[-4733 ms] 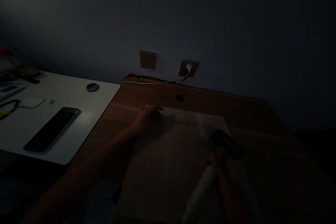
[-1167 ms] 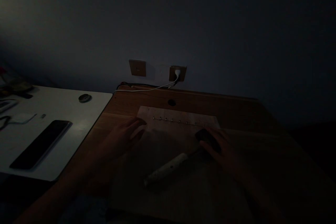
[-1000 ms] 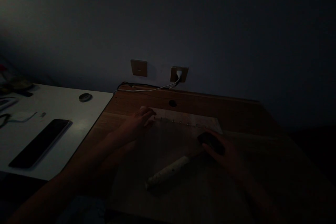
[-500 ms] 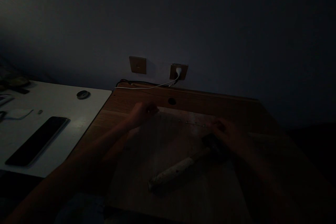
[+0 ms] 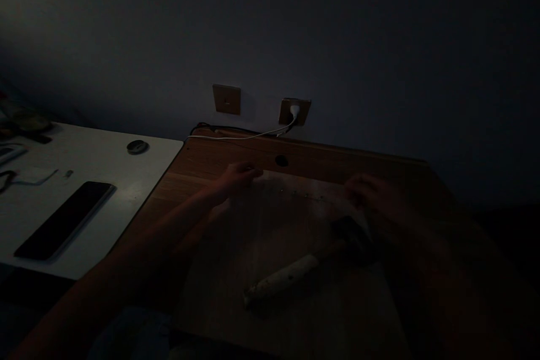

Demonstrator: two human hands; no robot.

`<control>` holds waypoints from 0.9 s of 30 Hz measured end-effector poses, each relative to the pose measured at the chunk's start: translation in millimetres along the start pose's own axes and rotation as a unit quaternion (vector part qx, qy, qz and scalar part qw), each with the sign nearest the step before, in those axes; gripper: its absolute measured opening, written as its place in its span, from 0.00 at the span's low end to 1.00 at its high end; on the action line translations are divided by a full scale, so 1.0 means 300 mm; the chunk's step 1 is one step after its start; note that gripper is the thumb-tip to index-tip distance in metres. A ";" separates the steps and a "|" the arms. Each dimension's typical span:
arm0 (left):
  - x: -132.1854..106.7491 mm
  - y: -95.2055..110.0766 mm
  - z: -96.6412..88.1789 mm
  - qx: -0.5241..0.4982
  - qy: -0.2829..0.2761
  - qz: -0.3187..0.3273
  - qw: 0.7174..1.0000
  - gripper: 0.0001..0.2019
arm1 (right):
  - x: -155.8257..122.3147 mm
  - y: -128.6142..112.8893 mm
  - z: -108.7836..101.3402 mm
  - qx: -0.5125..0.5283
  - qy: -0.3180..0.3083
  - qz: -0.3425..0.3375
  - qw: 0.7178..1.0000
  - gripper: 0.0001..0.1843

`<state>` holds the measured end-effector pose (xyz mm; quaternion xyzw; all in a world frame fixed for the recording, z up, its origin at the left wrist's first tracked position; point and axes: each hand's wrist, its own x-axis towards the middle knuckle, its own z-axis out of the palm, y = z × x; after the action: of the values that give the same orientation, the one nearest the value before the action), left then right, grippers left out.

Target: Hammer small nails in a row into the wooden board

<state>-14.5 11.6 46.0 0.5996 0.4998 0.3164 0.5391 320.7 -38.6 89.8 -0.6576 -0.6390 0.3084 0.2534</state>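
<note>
The scene is very dark. My left hand [image 5: 241, 178] is by the far left corner of a wooden board [image 5: 253, 270], its fingers pressed together. Over the far right corner, my right hand [image 5: 368, 191] is curled closed. What either hand holds, if anything, is too dim to make out. Between them runs a row of several small shiny bits [image 5: 306, 195], seemingly joined by a thin line; whether it reaches my fingers I cannot tell. A hammer [image 5: 282, 278] with a pale, worn handle and dark head lies across the board, its head below my right hand.
The board lies on a brown wooden desk [image 5: 177, 180] against the wall. On a white table [image 5: 139, 174] to the left are a dark phone [image 5: 65, 219] and a small round object [image 5: 137, 147]. A plugged cable [image 5: 240, 138] runs along the desk's back edge.
My right hand has moved slightly right and up, away from the hammer's head. My left hand stays near its corner, its fingers turned a little. The view has shifted slightly.
</note>
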 end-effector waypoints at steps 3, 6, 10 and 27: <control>-0.006 -0.015 0.002 0.273 -0.030 0.103 0.956 0.12 | -0.026 -0.026 -0.020 0.086 0.008 0.021 0.996 0.13; -0.011 -0.025 0.013 0.436 -0.052 0.155 0.885 0.09 | -0.021 -0.026 0.000 0.106 0.003 0.030 0.994 0.14; -0.003 -0.009 0.024 0.518 -0.078 0.233 0.819 0.09 | 0.021 0.005 0.067 0.029 -0.010 0.022 0.999 0.18; 0.000 -0.012 0.014 -0.210 -0.016 -0.073 0.975 0.11 | 0.059 -0.026 0.117 -0.242 -0.104 -0.091 0.960 0.08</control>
<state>-11.5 9.9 41.7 0.4398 0.4564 0.3641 0.6824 289.6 -22.6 70.2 -0.6024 -0.7746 0.1868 0.0462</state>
